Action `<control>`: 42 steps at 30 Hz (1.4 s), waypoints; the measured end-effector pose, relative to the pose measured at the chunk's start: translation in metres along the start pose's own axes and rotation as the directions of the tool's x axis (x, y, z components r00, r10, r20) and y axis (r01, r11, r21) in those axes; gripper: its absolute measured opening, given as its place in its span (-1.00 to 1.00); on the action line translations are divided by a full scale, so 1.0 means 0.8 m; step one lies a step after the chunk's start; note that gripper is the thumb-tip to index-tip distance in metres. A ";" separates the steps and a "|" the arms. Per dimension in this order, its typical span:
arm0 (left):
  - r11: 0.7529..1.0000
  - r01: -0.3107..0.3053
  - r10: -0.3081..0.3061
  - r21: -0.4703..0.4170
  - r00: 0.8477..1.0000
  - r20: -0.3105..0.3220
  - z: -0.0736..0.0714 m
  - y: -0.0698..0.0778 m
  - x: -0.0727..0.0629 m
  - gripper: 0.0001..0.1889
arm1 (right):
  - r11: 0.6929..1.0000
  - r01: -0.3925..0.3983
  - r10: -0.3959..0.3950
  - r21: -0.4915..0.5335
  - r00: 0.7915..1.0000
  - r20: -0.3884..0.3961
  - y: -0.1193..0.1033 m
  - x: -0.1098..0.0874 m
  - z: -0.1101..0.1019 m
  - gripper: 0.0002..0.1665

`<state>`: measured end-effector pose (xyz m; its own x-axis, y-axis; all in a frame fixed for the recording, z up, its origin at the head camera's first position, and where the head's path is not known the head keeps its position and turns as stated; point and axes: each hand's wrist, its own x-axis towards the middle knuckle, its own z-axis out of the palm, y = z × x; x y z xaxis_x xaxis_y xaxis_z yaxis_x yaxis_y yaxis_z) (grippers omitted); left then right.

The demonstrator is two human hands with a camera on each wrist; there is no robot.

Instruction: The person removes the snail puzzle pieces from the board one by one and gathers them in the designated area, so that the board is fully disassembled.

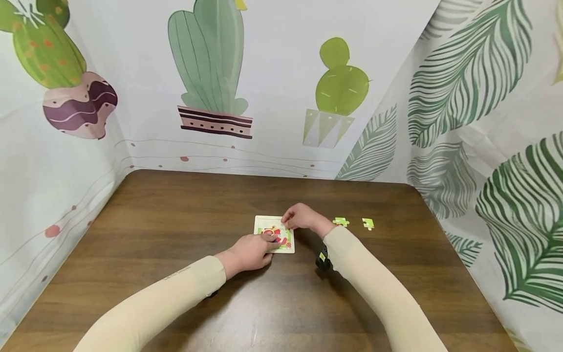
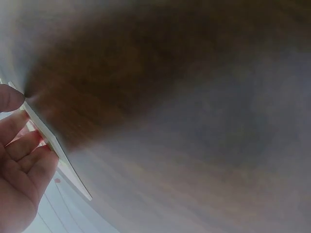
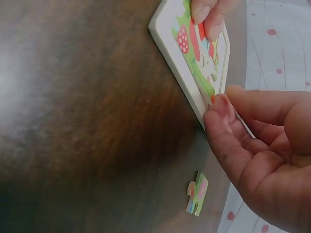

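In the head view, a square cream-coloured puzzle board with a raised rim lies flat on a dark brown wood-grain counter, its tray partly filled with a red, green and yellow picture. The left hand reaches in from the near side, its fingers laid out over the filled part. The right hand is at the board's far right corner, thumb and fingers drawn together. To its right lie two loose green jigsaw pieces, a nearer one with some red and a farther one, apart from each other. Behind stands a white backdrop printed with cacti and leaves. In the left wrist view, the left fingers extend across the board, the thumb near its edge. In the right wrist view, the right fingertips meet at the rim beside an orange speck; whether they pinch a piece I cannot tell. One loose piece lies on the counter near that hand, and a red strawberry shows in the picture.
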<state>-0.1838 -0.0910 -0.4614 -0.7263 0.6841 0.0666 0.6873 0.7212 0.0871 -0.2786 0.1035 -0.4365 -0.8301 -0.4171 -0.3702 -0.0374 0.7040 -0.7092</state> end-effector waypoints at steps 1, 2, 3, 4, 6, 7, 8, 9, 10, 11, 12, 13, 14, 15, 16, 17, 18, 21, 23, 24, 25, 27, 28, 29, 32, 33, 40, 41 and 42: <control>1.000 0.004 -0.004 -0.004 1.000 0.003 0.000 0.000 0.000 -0.62 | 1.000 -0.003 0.003 -0.009 1.000 0.003 -0.001 0.001 0.000 -0.80; 1.000 0.007 -0.007 -0.008 1.000 0.005 -0.001 0.000 0.000 -0.61 | 1.000 -0.007 0.007 -0.020 1.000 0.009 -0.001 0.002 -0.001 -0.80; 1.000 0.010 -0.010 -0.010 1.000 0.007 -0.001 0.000 0.001 -0.60 | 0.999 -0.009 0.010 -0.034 1.000 0.013 -0.002 0.002 -0.001 -0.80; 1.000 0.011 -0.011 -0.011 1.000 0.008 0.000 0.000 0.001 -0.59 | 0.998 -0.007 0.008 -0.060 1.000 0.017 -0.003 0.003 -0.001 -0.80; 1.000 0.011 -0.011 -0.012 1.000 0.009 0.000 0.000 0.002 -0.59 | 0.991 0.004 -0.001 -0.132 1.000 0.026 -0.005 0.004 -0.001 -0.82; 1.000 0.008 -0.008 -0.009 1.000 0.007 0.000 0.000 0.002 -0.60 | 0.985 0.009 -0.004 -0.169 1.000 0.029 -0.005 0.005 0.000 -0.83; 1.000 0.004 -0.004 -0.007 1.000 0.005 0.001 0.000 0.002 -0.60 | 0.978 0.016 -0.009 -0.208 0.999 0.033 -0.006 0.006 0.000 -0.84; 1.000 0.000 0.000 -0.003 1.000 0.002 0.001 0.000 0.003 -0.60 | 0.969 0.025 -0.017 -0.247 0.999 0.036 -0.007 0.006 0.000 -0.84; 1.000 0.000 0.000 -0.002 1.000 0.002 0.001 0.000 0.003 -0.60 | 0.959 0.034 -0.024 -0.281 0.999 0.039 -0.008 0.007 0.001 -0.84; 1.000 0.001 -0.001 -0.003 1.000 0.002 0.001 -0.001 0.003 -0.61 | 0.952 0.040 -0.029 -0.304 0.999 0.041 -0.008 0.007 0.001 -0.85; 1.000 0.003 -0.003 -0.007 1.000 0.002 0.001 -0.001 0.002 -0.60 | 0.947 0.044 -0.032 -0.317 0.999 0.044 -0.009 0.008 0.002 -0.85; 1.000 0.007 -0.007 -0.009 1.000 0.001 0.001 -0.001 0.002 -0.60 | 0.944 0.050 -0.037 -0.326 0.998 0.045 -0.009 0.008 0.002 -0.85; 1.000 0.011 -0.011 -0.012 1.000 0.001 0.001 -0.001 0.002 -0.60 | 0.944 0.054 -0.041 -0.326 0.998 0.047 -0.010 0.008 0.002 -0.85; 1.000 0.014 -0.014 -0.013 1.000 0.000 0.001 -0.001 0.001 -0.60 | 0.945 0.057 -0.045 -0.323 0.998 0.047 -0.010 0.008 0.002 -0.85; 1.000 0.017 -0.017 -0.013 1.000 0.000 0.002 -0.001 0.001 -0.60 | 0.947 0.060 -0.047 -0.315 0.998 0.047 -0.010 0.007 0.001 -0.85; 1.000 0.017 -0.017 -0.011 1.000 -0.003 0.002 -0.001 0.000 -0.60 | 0.950 0.062 -0.051 -0.306 0.998 0.045 -0.009 0.006 0.001 -0.85; 1.000 0.015 -0.016 -0.014 1.000 -0.006 0.002 -0.001 0.000 -0.60 | 0.954 0.062 -0.052 -0.293 0.998 0.043 -0.009 0.005 0.001 -0.85; 1.000 -0.002 0.002 -0.013 1.000 -0.009 0.001 -0.001 -0.001 -0.59 | 0.973 0.045 -0.038 -0.228 0.999 0.034 -0.006 0.001 0.001 -0.86; 1.000 -0.010 0.009 -0.023 1.000 -0.006 0.001 -0.001 0.000 -0.58 | 0.981 0.033 -0.029 -0.189 0.999 0.026 -0.004 -0.002 0.002 -0.88; 1.000 -0.014 0.014 -0.024 1.000 -0.006 0.001 -0.001 0.000 -0.58 | 0.984 0.030 -0.027 -0.174 0.999 0.021 -0.004 -0.002 0.002 -0.88; 1.000 -0.019 0.019 -0.022 1.000 -0.010 0.001 -0.001 0.000 -0.58 | 0.986 0.029 -0.026 -0.163 1.000 0.017 -0.003 -0.003 0.003 -0.89; 1.000 -0.025 0.025 -0.015 1.000 -0.019 0.001 -0.002 0.000 -0.59 | 0.985 0.035 -0.035 -0.169 0.999 0.005 -0.003 -0.002 0.005 -0.89; 1.000 -0.024 0.024 -0.011 0.999 -0.021 0.002 -0.002 -0.001 -0.59 | 0.984 0.038 -0.039 -0.176 0.999 -0.001 -0.003 -0.002 0.006 -0.90; 1.000 -0.030 0.030 -0.006 0.999 -0.027 0.002 -0.003 -0.001 -0.59 | 0.982 0.041 -0.042 -0.187 0.999 -0.004 -0.004 -0.002 0.008 -0.90; 0.999 -0.043 0.043 -0.001 0.998 -0.036 0.004 -0.004 -0.002 -0.59 | 0.975 0.037 -0.040 -0.218 0.999 -0.013 -0.007 -0.003 0.011 -0.89; 0.999 -0.046 0.046 0.000 0.998 -0.036 0.005 -0.004 -0.002 -0.59 | 0.973 0.032 -0.036 -0.228 0.999 -0.015 -0.008 -0.003 0.011 -0.89; 0.999 -0.045 0.045 0.007 0.999 -0.026 0.003 -0.002 -0.001 -0.60 | 0.970 -0.028 0.025 -0.242 1.000 -0.017 -0.015 -0.002 0.013 -0.88; 0.999 -0.042 0.042 0.008 0.999 -0.018 0.003 -0.002 -0.001 -0.59 | 0.969 -0.027 0.025 -0.244 1.000 -0.013 -0.016 -0.001 0.013 -0.88; 0.999 -0.040 0.040 0.009 0.999 -0.009 0.002 -0.001 -0.001 -0.58 | 0.968 -0.023 0.021 -0.248 1.000 -0.010 -0.016 -0.001 0.012 -0.88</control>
<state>-0.1836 -0.0922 -0.4634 -0.6981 0.7116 0.0791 0.7160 0.6941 0.0750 -0.2722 0.0892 -0.4334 -0.8364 -0.3960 -0.3790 -0.1550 0.8341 -0.5294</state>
